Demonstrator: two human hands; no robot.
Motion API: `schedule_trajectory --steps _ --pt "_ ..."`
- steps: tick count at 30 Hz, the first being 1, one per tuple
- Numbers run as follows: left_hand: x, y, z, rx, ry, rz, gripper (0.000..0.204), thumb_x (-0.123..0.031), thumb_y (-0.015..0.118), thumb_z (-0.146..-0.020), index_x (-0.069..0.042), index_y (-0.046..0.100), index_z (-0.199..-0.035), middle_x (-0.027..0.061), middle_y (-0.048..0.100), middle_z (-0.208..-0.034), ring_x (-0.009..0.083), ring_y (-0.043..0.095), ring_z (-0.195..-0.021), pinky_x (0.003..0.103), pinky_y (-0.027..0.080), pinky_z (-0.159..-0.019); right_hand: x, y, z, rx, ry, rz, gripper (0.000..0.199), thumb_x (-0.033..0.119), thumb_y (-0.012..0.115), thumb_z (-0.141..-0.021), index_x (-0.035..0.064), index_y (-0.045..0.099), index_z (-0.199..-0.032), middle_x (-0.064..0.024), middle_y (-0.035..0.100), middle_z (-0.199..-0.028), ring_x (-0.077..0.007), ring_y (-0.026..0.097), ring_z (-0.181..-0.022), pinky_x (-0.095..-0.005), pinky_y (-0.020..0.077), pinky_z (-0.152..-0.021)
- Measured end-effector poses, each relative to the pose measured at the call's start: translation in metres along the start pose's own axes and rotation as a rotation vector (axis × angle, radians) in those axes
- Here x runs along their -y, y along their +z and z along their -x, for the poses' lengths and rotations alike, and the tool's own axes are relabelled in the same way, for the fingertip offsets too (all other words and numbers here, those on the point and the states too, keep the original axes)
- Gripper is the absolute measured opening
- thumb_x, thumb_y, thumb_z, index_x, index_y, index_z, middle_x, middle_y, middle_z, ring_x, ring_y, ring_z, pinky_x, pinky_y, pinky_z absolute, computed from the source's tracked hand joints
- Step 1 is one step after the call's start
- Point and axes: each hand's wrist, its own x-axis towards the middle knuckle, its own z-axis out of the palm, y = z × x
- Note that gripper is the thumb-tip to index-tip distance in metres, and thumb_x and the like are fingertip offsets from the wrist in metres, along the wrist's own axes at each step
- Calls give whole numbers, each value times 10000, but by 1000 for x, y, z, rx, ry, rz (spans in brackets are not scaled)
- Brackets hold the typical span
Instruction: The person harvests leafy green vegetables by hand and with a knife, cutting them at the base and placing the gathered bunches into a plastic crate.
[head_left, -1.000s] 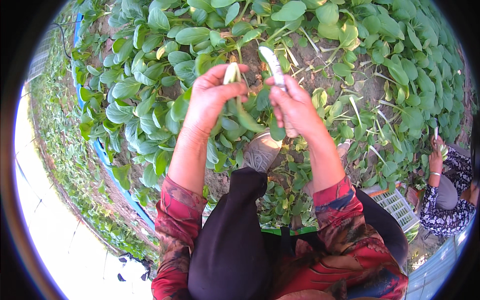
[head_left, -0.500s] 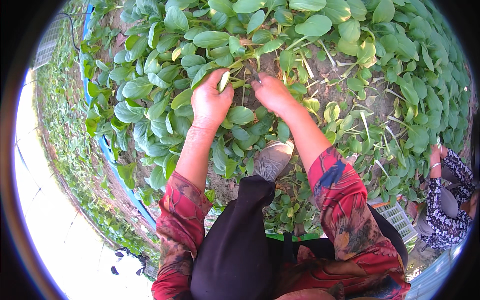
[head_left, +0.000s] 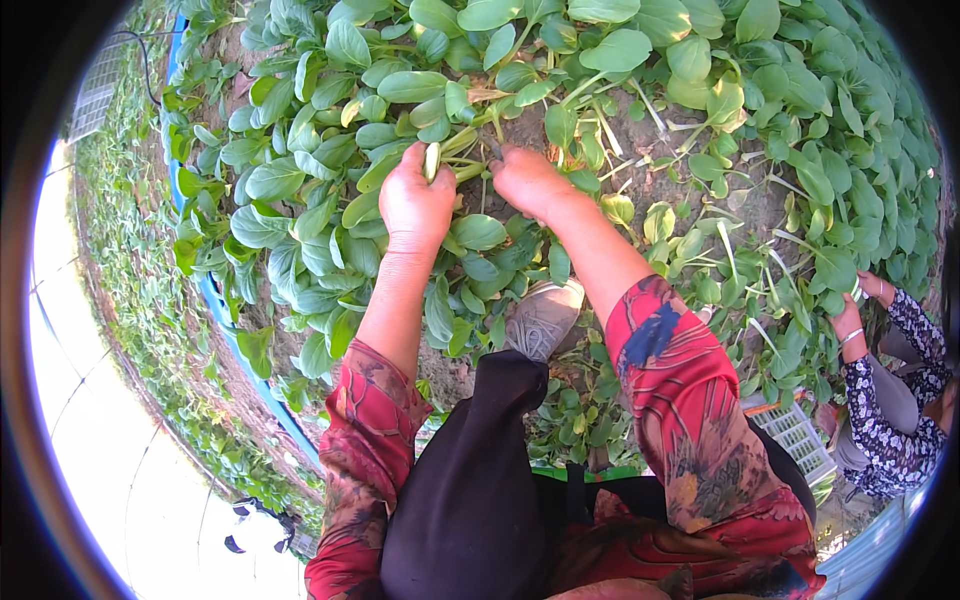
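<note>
Soil bed [head_left: 760, 200]; both hands [head_left: 475, 195] closed on pale green stalks [head_left: 455, 160], right grip apparently partly hidden.

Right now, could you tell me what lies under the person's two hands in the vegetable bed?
The left hand grips pale green stalks; the right hand presses beside them among the leafy plants. Brown soil shows nearby. The plant's base beneath the hands is covered.

Both arms wear loose red sleeves [head_left: 690, 400] printed with dark blue and tan leaf shapes, pushed up to the elbows. Black trousers [head_left: 470, 480] cover the legs. One grey woven shoe [head_left: 543, 318] shows
</note>
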Motion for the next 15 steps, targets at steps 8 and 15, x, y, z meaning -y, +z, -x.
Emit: schedule_trajectory --steps 8,15 --pt "7 -11 2 89 -410 732 428 0 624 -752 55 540 -1168 93 666 -773 93 455 -420 232 386 -413 -31 25 38 -179 -36 134 251 222 466 -909 -2 515 -1013 -248 631 -873 -400 617 -832 -483 482 -731" --pt "1 -26 -9 160 -305 351 491 -18 640 -718 52 530 -1191 113 643 -758 127 523 -421 265 434 -413 -22 31 29 -466 -430 -175 190 183 596 -839 32 538 -938 -189 624 -830 -379 611 -772 -427 492 -672"
